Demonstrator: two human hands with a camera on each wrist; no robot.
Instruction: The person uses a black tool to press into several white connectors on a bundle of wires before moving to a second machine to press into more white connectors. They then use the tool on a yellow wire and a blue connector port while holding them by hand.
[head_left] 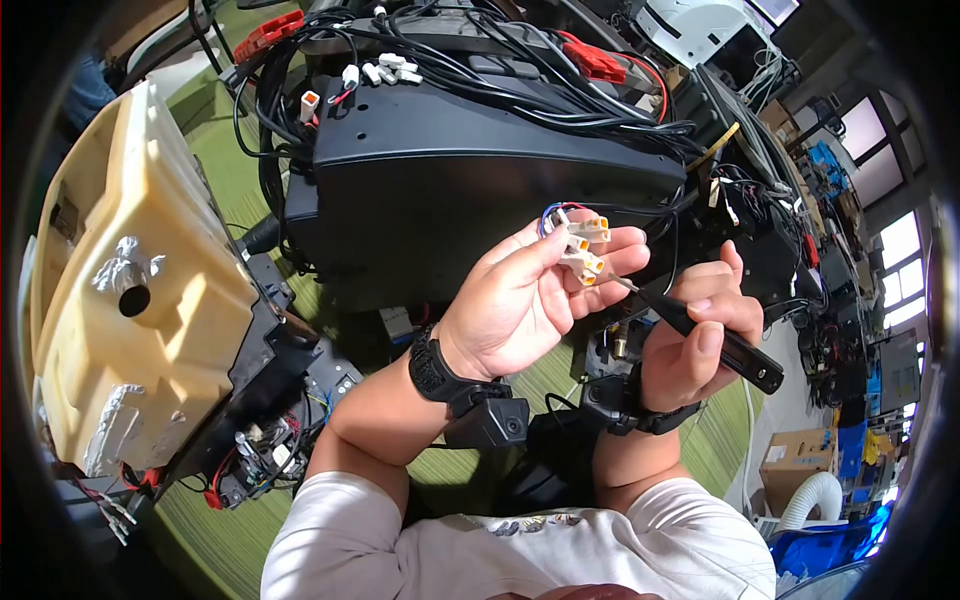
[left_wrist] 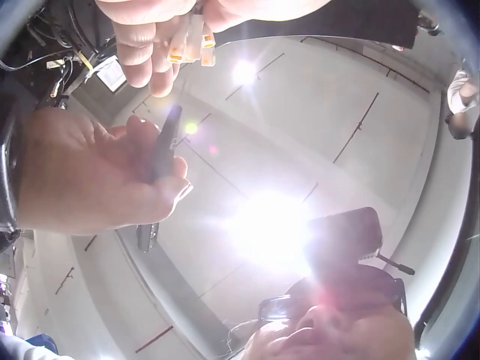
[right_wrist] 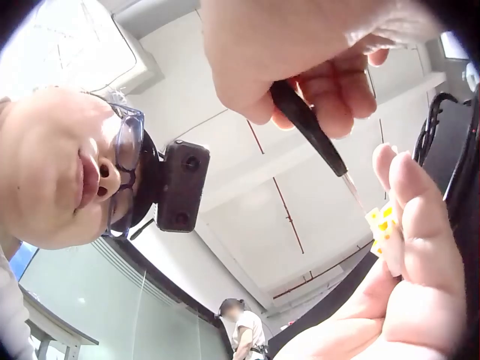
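In the head view my left hand (head_left: 510, 310) is palm up, thumb and fingers pinching a small cluster of white plug connectors (head_left: 581, 263) with orange inserts. Blue and red wires (head_left: 547, 214) curve from the cluster near the thumb. My right hand (head_left: 682, 368) grips a slim black-handled tool (head_left: 752, 362) with a thin metal shaft. Its tip points left, right at the orange face of the lowest connector. The right wrist view shows the metal shaft (right_wrist: 355, 192) meeting the connectors (right_wrist: 385, 229). In the left wrist view the connectors (left_wrist: 193, 49) hang between the fingers.
A black housing (head_left: 480, 190) stands just beyond the hands, with black cables (head_left: 480, 100), loose white connectors (head_left: 392, 68) and a red clamp (head_left: 595, 60) on top. A yellowish moulded tank (head_left: 150, 330) is at the left. Cardboard boxes (head_left: 798, 462) are at the right.
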